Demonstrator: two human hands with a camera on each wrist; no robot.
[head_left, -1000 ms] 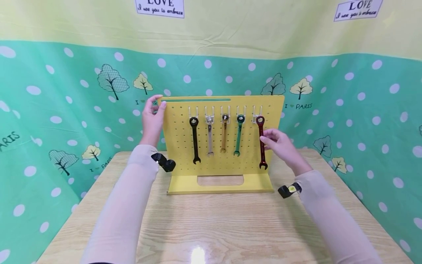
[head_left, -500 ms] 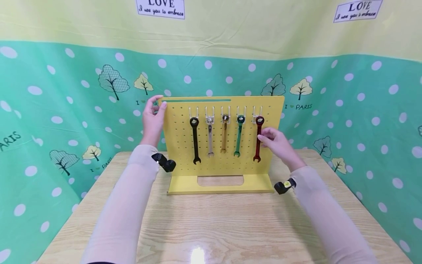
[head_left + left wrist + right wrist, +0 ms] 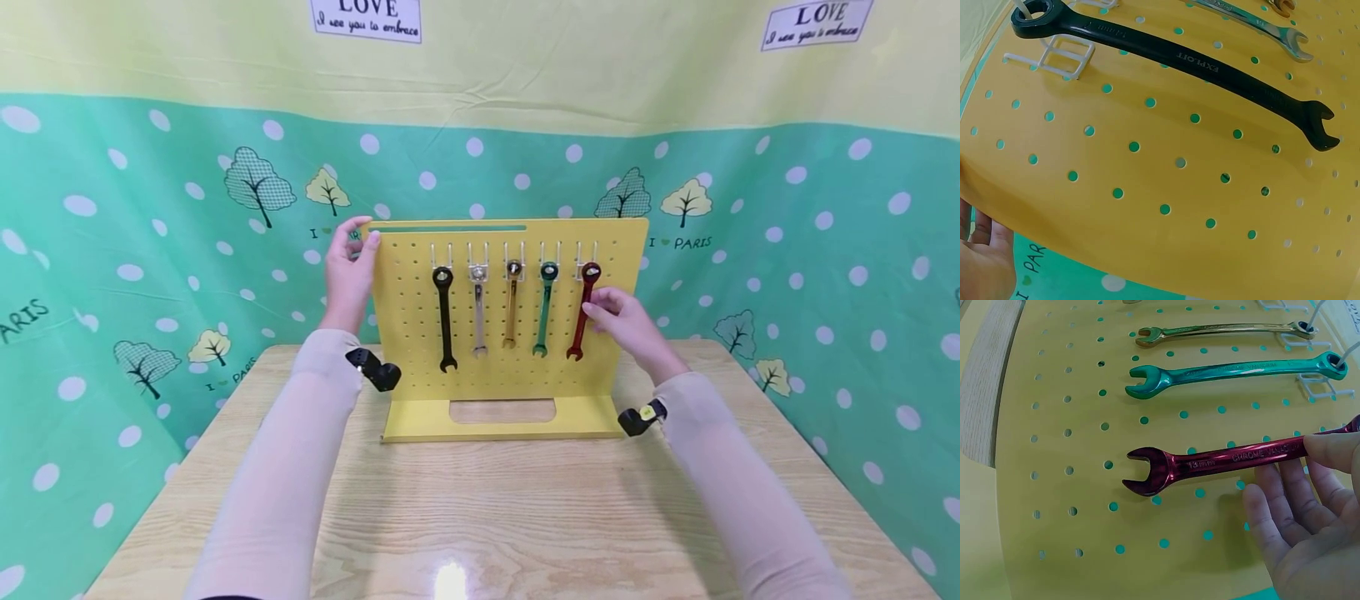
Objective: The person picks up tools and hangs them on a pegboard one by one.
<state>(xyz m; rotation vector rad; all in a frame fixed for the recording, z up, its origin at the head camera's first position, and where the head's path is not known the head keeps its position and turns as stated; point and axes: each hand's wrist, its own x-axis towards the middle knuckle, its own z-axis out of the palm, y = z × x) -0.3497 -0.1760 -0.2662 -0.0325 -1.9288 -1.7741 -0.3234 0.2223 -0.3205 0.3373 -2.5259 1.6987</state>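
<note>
A yellow pegboard stands upright on the table, with a row of combination wrenches on white hooks. My left hand holds the board's upper left corner, thumb in front. At the right end, my right hand pinches the red wrench by its shaft between thumb and fingers. Its ring end overlaps the last hook and its open end tilts down and left. Beside it hangs the green wrench, followed leftward by the gold wrench, the silver wrench and the black wrench.
The pegboard's foot, with an oblong cutout, rests on the wood-grain table. Behind and on both sides hangs a green and yellow printed cloth. Rows of small holes cover the board around the wrenches.
My right hand has shifted slightly left and the red wrench's lower end has swung left and up. The left hand and the other wrenches have stayed put.
</note>
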